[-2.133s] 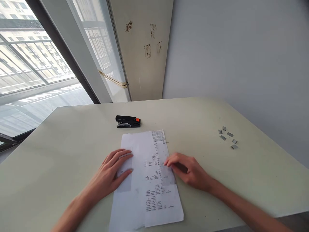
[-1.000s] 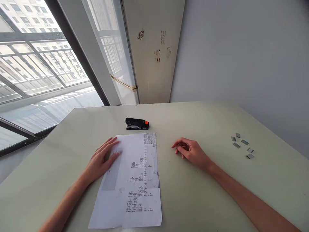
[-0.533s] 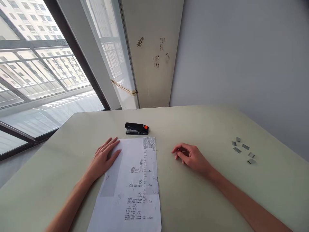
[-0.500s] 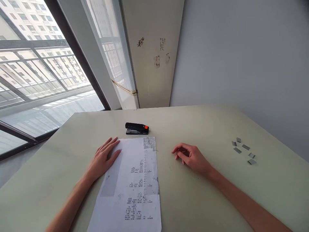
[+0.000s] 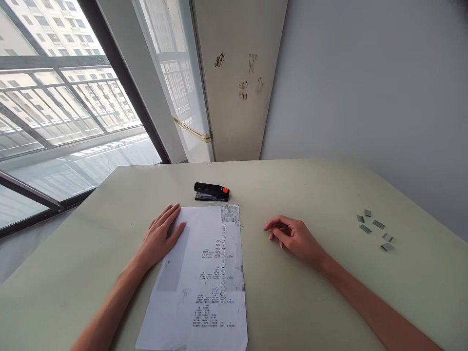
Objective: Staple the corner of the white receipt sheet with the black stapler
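Thin, smudged, rectangular printed paper [image 5: 199, 287], near and left of centre on smooth table [image 5: 310, 307], long axis near-to-far, black stapler [image 5: 211, 191] beyond, orange end rightward, left hand [image 5: 160, 238] spread flat over paper's left edge, gripping nothing, right hand [image 5: 294, 237] half-open, loosely curled, seemingly empty

Pale table [image 5: 303, 307], printed paper [image 5: 199, 278], black stapler [image 5: 212, 192] beyond it, scattered small grey pieces [image 5: 379, 224]

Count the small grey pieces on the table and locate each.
6, all right of the right hand: the rearmost grey piece, one just left of it, two mid-cluster, left and right, two nearest, back and front.
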`<state>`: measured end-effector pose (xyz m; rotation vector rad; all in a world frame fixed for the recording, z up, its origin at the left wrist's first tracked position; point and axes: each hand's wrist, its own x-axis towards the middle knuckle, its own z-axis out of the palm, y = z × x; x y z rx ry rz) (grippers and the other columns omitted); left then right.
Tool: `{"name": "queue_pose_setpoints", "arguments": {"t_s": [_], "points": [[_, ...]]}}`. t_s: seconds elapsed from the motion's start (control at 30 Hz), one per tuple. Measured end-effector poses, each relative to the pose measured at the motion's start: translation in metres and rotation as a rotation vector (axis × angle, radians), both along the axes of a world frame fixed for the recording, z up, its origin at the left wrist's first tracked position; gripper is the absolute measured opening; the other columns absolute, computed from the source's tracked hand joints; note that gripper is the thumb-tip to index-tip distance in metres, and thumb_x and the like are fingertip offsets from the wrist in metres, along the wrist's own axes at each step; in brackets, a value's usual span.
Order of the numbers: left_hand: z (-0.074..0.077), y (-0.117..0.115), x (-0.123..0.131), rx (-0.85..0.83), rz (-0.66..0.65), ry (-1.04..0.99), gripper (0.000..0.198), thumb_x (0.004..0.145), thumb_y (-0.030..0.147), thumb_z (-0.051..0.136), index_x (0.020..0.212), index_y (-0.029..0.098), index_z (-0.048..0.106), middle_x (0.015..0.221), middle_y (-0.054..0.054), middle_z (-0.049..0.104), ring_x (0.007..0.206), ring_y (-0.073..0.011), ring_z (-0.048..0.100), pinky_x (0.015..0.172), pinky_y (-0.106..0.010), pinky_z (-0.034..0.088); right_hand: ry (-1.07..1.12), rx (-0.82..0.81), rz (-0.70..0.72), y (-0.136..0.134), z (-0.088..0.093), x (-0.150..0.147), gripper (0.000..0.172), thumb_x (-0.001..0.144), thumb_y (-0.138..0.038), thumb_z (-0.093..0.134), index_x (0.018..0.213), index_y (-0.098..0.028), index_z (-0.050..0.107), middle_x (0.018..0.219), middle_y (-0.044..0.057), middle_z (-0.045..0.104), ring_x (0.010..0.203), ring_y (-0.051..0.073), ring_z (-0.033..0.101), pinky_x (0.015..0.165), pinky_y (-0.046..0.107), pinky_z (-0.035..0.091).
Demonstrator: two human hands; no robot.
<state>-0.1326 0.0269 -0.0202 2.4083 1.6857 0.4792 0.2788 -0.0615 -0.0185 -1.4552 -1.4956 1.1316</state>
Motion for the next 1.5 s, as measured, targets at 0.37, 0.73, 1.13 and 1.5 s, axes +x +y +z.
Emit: {"name": "queue_pose_setpoints", "arguments": {"t_s": [0.37,0.73,1.13,1.5], "points": [[-0.0007,-0.0001,0.0003,0.015,0.011,-0.008,0.073,0.103,0.069,0.039,0.159,0.022,0.048,0.165,-0.008,0.047,0.157,-0.0329,0.036,0.129,-0.055,0.031,-0.008,0.003,0.003,-0.0004,-0.0002,0.0005,0.022,0.096,-0.037,0.058,0.096,-0.023,0.075,0.084,0.004,0.074,0.061,0.015,0.06,0.057,0.029,0.052],[-0.0018,-0.0004,0.0004,0.024,0.002,-0.026,0.072,0.103,0.068,0.039,0.157,0.022,0.049,0.165,-0.008,0.048,0.157,-0.032,0.037,0.129,-0.054,0.032,-0.018,-0.002,0.008,-0.0003,-0.0052,0.0033,0.024,0.097,-0.04,0.058,0.099,-0.023,0.075,0.084,0.004,0.074,0.061,0.015,0.06,0.056,0.029,0.05],[0.0008,-0.0028,0.0034,0.033,0.021,-0.026,0.069,0.103,0.066,0.041,0.155,0.023,0.051,0.163,-0.008,0.05,0.155,-0.0312,0.04,0.129,-0.053,0.032,-0.027,0.01,0.009,-0.0003,-0.0051,0.0034,0.025,0.096,-0.041,0.058,0.098,-0.023,0.075,0.083,0.005,0.074,0.06,0.015,0.06,0.056,0.03,0.05],[0.0071,-0.0041,0.005,0.076,-0.018,0.018,0.06,0.105,0.066,0.037,0.145,0.031,0.066,0.162,-0.005,0.052,0.152,-0.0341,0.044,0.125,-0.056,0.038,0.008,0.046,0.027,-0.0026,0.0025,0.0016,0.019,0.093,-0.033,0.058,0.095,-0.023,0.074,0.085,0.005,0.074,0.077,0.019,0.07,0.059,0.028,0.052]]}}
